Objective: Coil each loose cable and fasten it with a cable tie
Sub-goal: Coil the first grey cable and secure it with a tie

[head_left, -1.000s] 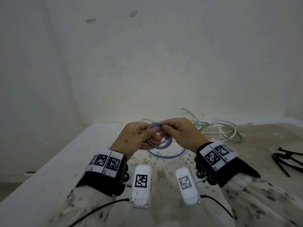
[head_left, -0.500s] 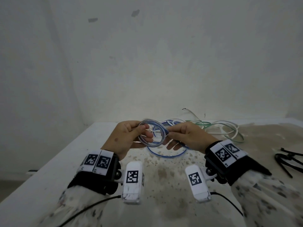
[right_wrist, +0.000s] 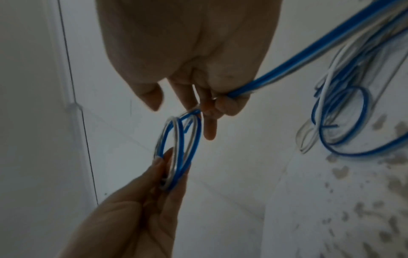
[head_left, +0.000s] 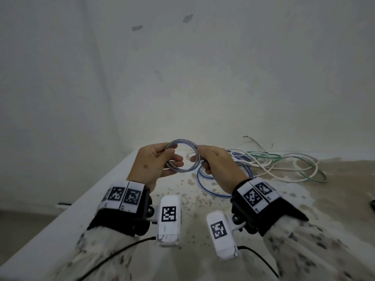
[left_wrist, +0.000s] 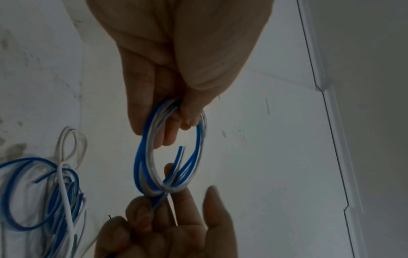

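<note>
Above the table (head_left: 67, 220), near its far left corner, two hands hold one small coil (head_left: 182, 155) of blue and white cable. It stands up on edge, its open ring facing the person, one short end poking into the ring. The left hand (head_left: 151, 165) pinches its left side with thumb and curled fingers. The right hand (head_left: 218, 164) pinches its right side, with the cable's loose tail running out under the palm to the right. That tail joins a loose pile of cables (head_left: 269, 165) lying on the table, blue, white and green, too tangled to count.
</note>
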